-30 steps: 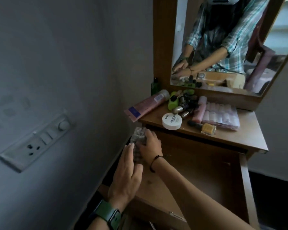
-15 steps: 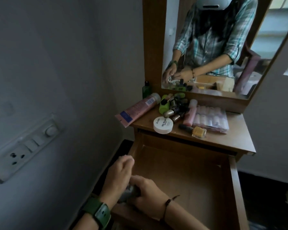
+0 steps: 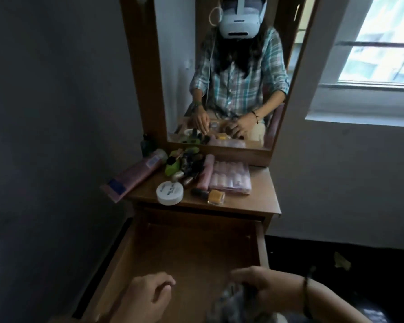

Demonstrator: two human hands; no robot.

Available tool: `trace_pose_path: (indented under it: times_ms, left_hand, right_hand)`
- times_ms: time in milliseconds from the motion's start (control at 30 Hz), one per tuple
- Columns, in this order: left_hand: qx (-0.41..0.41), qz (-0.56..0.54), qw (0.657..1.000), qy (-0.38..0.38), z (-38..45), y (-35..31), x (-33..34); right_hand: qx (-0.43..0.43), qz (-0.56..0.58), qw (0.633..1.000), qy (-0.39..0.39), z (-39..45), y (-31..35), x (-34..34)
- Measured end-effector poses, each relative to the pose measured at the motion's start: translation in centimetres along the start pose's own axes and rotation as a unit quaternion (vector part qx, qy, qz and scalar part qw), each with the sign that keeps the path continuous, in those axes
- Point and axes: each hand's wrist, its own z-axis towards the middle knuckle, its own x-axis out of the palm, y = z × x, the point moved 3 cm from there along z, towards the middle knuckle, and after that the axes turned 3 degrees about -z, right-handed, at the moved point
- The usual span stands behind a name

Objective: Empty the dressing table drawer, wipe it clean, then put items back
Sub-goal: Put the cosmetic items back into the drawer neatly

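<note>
Where blur hides detail, cloth (image 3: pixel 237 304).

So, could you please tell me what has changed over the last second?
The right hand carried the grey cloth from the drawer's far-left corner to its near edge; the left hand let go, now empty. The cosmetics on the tabletop stayed put.

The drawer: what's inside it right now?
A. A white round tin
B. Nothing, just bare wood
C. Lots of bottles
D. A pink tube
B: the pulled-out drawer shows only bare wood, while the bottles, white tin and pink tube all sit up on the tabletop.
</note>
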Motion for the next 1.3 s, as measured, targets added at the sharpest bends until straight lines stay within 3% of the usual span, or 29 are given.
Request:
trace_pose_path:
  times_ms: [100,233,300,367,433,567,667,767,867,933,1033,1100,1133,1200,1300]
  left_hand:
    - [0.002,-0.202,0.979,0.005,0.5,-3.9,2.2]
    - [-0.003,-0.435,0.894,0.108,2.3,-10.4,5.3]
    - [0.016,-0.522,0.84,0.146,3.3,-12.9,5.9]
    - [0.05,-0.578,0.783,0.223,4.2,-15.2,6.3]
    - [0.081,-0.589,0.759,0.264,5.3,-17.0,6.5]
    - [0.074,-0.593,0.767,0.232,8.7,-19.1,7.4]
    - [0.079,-0.558,0.808,0.172,10.4,-19.6,8.6]
    - [0.087,-0.497,0.856,0.118,11.5,-19.5,9.6]
    - [0.065,-0.492,0.864,0.088,12.4,-19.1,10.3]
    - [0.033,-0.515,0.853,0.077,13.0,-19.3,10.4]
    - [-0.067,-0.559,0.821,0.097,14.1,-19.5,10.3]
    - [-0.112,-0.553,0.813,0.148,14.5,-19.4,10.6]
    - [-0.12,-0.558,0.802,0.174,14.3,-19.2,10.5]
    - [-0.118,-0.554,0.798,0.204,13.8,-18.7,10.0]
    - [-0.099,-0.538,0.812,0.202,13.2,-17.4,9.4]
  right_hand:
    - [-0.109,0.243,0.961,-0.077,-2.4,-1.7,0.2]
    - [-0.239,0.44,0.842,-0.202,-2.8,-1.3,0.9]
    - [-0.248,0.453,0.798,-0.312,-3.1,-1.1,0.2]
    - [-0.214,0.411,0.779,-0.423,-3.5,-0.8,-1.0]
    - [-0.18,0.395,0.761,-0.482,-3.4,-0.3,-2.3]
    - [-0.185,0.47,0.688,-0.522,-3.7,0.3,-6.1]
    - [-0.124,0.491,0.649,-0.568,-3.7,-0.3,-9.4]
    - [-0.115,0.54,0.606,-0.573,-2.6,-0.8,-11.6]
    - [-0.12,0.538,0.573,-0.607,-1.7,-1.0,-13.4]
    - [-0.109,0.473,0.605,-0.631,-0.8,-0.7,-14.6]
    - [0.003,0.227,0.724,-0.652,1.5,-0.3,-16.6]
    - [0.085,0.041,0.819,-0.566,3.7,-0.3,-17.2]
    - [0.131,-0.024,0.846,-0.517,4.7,-0.5,-17.2]
    - [0.183,-0.106,0.863,-0.458,5.7,-1.3,-17.2]
    - [0.17,-0.169,0.861,-0.448,6.3,-2.0,-17.1]
